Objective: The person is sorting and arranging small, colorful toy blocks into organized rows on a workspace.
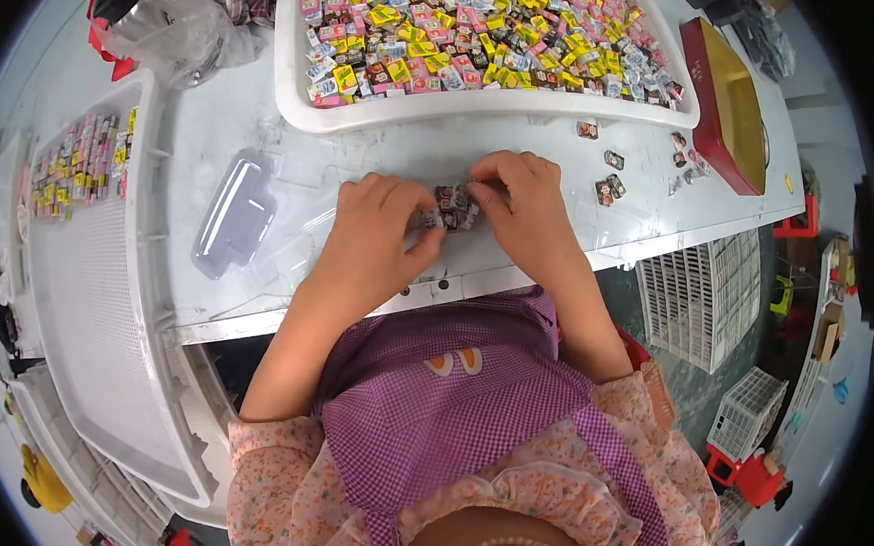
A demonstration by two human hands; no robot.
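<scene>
A small cluster of tiny dark brown and white carton-shaped boxes (450, 197) sits on the white table close to its front edge. My left hand (380, 227) has its fingers and thumb curled around the cluster's left side. From the right, my right hand (525, 209) pinches at the cluster with thumb and forefinger. The fingertips partly cover the outer boxes. Farther right lie a few loose dark boxes (605, 190) of the same kind. A clear, stepped-outline plastic tray (225, 225) rests on the table to the left of my left hand.
Beyond my hands stands a large white bin (389, 112) full of many-coloured tiny boxes. A white mesh tray (87, 281) at left holds rows of them at its far end. A red and gold tin (730, 109) stands at right; white plastic crates (700, 294) are below the table.
</scene>
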